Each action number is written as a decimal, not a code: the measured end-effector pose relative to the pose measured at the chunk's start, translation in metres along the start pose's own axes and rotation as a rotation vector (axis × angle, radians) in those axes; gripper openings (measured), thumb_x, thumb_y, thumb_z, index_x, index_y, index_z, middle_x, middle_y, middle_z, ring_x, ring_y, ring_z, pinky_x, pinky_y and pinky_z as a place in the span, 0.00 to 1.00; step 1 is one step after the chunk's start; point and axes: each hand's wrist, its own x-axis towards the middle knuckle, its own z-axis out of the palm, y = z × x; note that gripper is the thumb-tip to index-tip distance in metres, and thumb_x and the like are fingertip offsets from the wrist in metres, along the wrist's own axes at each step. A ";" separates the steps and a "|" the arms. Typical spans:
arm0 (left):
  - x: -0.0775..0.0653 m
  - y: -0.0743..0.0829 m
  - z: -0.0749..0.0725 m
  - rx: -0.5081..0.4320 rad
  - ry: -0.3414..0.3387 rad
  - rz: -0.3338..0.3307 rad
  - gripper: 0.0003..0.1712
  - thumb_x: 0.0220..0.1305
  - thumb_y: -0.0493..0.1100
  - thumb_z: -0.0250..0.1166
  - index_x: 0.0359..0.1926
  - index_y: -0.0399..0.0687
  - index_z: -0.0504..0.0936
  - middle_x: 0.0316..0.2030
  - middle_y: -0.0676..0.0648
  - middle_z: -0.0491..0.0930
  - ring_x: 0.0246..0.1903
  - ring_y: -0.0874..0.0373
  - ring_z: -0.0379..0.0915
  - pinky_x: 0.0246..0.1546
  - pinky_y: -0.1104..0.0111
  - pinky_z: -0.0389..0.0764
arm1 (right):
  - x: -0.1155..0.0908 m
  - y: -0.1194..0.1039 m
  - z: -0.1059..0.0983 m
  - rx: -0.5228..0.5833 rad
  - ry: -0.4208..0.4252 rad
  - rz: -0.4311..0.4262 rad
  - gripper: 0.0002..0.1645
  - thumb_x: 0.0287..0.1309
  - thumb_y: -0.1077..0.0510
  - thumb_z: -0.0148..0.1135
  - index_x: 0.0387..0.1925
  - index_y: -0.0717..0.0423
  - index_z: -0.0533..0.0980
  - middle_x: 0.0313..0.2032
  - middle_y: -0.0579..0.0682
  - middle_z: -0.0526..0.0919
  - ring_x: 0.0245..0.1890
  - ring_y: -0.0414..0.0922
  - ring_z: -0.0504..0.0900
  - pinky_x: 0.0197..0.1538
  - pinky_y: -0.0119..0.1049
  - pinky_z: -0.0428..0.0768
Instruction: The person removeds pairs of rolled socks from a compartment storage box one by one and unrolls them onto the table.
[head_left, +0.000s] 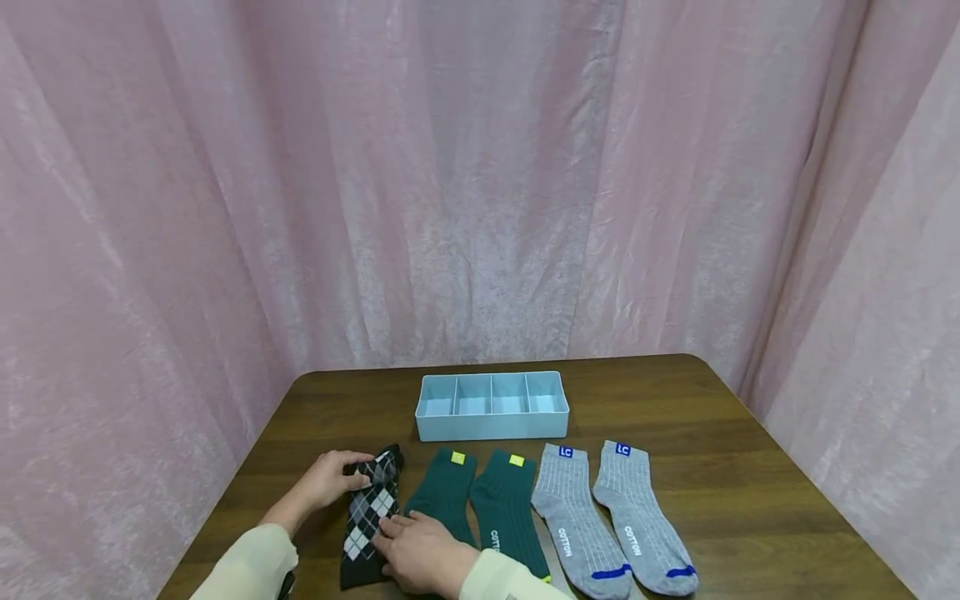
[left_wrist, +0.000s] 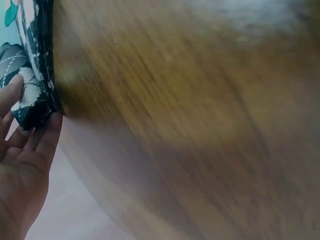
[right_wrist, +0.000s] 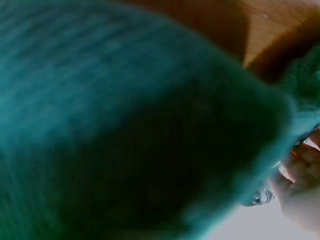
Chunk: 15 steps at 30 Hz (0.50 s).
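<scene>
A black, grey and white argyle sock (head_left: 363, 521) lies lengthwise at the left of the sock row. My left hand (head_left: 326, 477) pinches its upper end; in the left wrist view the thumb presses on the knit from above, and the fingers (left_wrist: 44, 142) reach under its edge. Lower down, my right hand (head_left: 426, 552) rests its fingertips on the sock's right edge. That hand and its sleeve overlap the nearer green sock (head_left: 444, 492). A second green sock (head_left: 504, 492) lies beside it; green knit (right_wrist: 125, 75) fills much of the right wrist view, blurred.
Two grey ribbed socks (head_left: 573, 517) with blue tags lie to the right of the green ones. Behind the row stands a light blue box (head_left: 491, 428) with several compartments. Pink curtains (head_left: 480, 183) hang behind the brown wooden table (head_left: 765, 500).
</scene>
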 end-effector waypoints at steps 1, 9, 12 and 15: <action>0.001 0.000 0.000 0.000 0.012 -0.003 0.20 0.61 0.38 0.70 0.55 0.42 0.83 0.55 0.37 0.79 0.60 0.36 0.70 0.58 0.40 0.68 | 0.000 0.000 0.000 0.004 -0.001 -0.001 0.27 0.71 0.41 0.54 0.67 0.41 0.72 0.67 0.39 0.69 0.66 0.35 0.67 0.65 0.34 0.68; 0.006 -0.003 0.003 0.032 0.133 -0.017 0.13 0.61 0.37 0.71 0.47 0.43 0.85 0.49 0.43 0.82 0.53 0.43 0.75 0.55 0.45 0.73 | 0.000 0.001 0.002 0.009 -0.008 0.001 0.27 0.72 0.41 0.53 0.68 0.41 0.71 0.68 0.40 0.68 0.67 0.35 0.66 0.65 0.33 0.68; 0.005 -0.002 0.003 0.064 0.107 -0.004 0.16 0.60 0.39 0.72 0.49 0.43 0.85 0.49 0.42 0.82 0.53 0.42 0.76 0.55 0.46 0.74 | -0.001 0.000 0.003 -0.006 0.005 0.003 0.27 0.71 0.41 0.54 0.68 0.42 0.71 0.68 0.40 0.69 0.67 0.36 0.67 0.65 0.33 0.68; 0.005 -0.003 0.002 0.089 0.065 0.018 0.21 0.58 0.38 0.73 0.53 0.40 0.84 0.51 0.41 0.81 0.54 0.42 0.75 0.55 0.46 0.74 | -0.002 0.000 0.002 -0.008 0.012 0.001 0.27 0.71 0.42 0.54 0.68 0.42 0.72 0.68 0.41 0.69 0.66 0.36 0.67 0.65 0.33 0.68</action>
